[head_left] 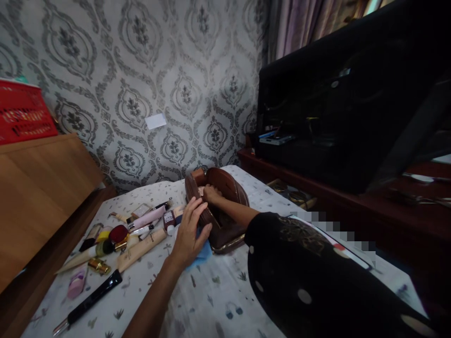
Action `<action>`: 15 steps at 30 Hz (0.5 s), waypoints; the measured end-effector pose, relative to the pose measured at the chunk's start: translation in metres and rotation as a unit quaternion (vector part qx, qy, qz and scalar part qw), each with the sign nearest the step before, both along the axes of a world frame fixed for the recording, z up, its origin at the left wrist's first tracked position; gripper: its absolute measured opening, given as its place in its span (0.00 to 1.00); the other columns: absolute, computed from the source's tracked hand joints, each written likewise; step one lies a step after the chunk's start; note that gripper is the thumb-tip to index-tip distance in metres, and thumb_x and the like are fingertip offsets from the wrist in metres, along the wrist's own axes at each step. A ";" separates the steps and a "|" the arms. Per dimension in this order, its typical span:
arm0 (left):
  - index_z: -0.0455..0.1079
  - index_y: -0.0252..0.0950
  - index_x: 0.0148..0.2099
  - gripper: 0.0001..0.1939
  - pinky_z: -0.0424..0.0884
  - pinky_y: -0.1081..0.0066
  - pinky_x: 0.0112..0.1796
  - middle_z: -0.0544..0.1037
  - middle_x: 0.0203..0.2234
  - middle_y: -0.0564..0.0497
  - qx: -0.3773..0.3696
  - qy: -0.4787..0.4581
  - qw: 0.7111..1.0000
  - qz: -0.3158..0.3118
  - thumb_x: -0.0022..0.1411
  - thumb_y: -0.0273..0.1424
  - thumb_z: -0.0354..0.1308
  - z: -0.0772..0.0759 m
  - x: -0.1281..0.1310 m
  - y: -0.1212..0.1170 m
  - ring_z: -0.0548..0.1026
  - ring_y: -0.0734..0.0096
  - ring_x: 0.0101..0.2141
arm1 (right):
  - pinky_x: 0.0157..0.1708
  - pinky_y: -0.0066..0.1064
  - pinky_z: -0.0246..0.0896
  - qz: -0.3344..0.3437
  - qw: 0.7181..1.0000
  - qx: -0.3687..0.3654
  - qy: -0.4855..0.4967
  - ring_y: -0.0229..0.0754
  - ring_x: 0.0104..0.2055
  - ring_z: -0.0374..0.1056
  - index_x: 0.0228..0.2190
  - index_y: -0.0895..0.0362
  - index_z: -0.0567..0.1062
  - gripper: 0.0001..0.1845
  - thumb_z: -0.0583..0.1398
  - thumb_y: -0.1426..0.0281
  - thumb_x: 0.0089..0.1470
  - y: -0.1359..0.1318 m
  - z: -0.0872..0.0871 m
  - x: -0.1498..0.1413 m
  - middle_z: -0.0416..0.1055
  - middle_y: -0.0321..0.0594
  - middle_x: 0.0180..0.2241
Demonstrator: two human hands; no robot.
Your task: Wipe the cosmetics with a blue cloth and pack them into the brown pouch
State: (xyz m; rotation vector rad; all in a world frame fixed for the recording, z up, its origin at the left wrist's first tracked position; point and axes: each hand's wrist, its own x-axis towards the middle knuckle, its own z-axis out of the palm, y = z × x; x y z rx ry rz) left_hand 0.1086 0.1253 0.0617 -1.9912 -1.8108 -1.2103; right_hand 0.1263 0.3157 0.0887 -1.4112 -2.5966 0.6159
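Observation:
A brown zip-up bag (225, 237) lies unzipped near the far end of the patterned sheet. My left hand (190, 232) rests against its near left side, fingers stretched out and thumb apart. Inside the opening is my right hand (212, 193), its fingers curled closed. Something pale pink shows beside those fingers, too small to name. Under the bag's left edge, by my left hand, lies a blue cloth (202, 256). A small dark red bottle (169, 219) stands just left of my left fingers.
Cosmetics spread across the left: a pink tube (150, 217), a beige tube (141, 249), a black tube (93, 298), a gold lipstick case (99, 266) and a brush (84, 258). A red basket (24, 112) sits on a wooden cabinet (45, 173). A television (338, 103) stands right.

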 end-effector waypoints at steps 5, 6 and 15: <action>0.56 0.42 0.65 0.22 0.54 0.46 0.64 0.61 0.65 0.41 -0.004 -0.003 1.000 -0.003 0.72 0.36 0.49 0.001 0.000 0.002 0.53 0.54 0.68 | 0.48 0.46 0.70 -0.008 0.999 0.003 0.037 0.47 0.50 0.70 0.53 0.57 0.70 0.20 0.60 0.63 0.63 0.001 -0.014 -0.002 0.69 0.46 0.53; 0.57 0.42 0.65 0.22 0.54 0.46 0.65 0.61 0.65 0.41 -0.004 -0.004 1.000 -0.001 0.72 0.36 0.49 0.001 0.001 0.002 0.53 0.54 0.68 | 0.48 0.45 0.70 -0.007 0.999 0.000 0.042 0.47 0.50 0.70 0.53 0.57 0.71 0.20 0.60 0.63 0.63 0.001 -0.016 -0.002 0.69 0.46 0.53; 0.57 0.42 0.65 0.21 0.55 0.47 0.64 0.61 0.65 0.41 -0.007 -0.003 1.000 0.003 0.72 0.36 0.50 0.002 0.002 0.000 0.53 0.55 0.68 | 0.48 0.45 0.70 0.001 0.995 -0.001 0.098 0.47 0.50 0.70 0.53 0.58 0.71 0.20 0.60 0.63 0.63 -0.002 -0.018 -0.001 0.70 0.46 0.53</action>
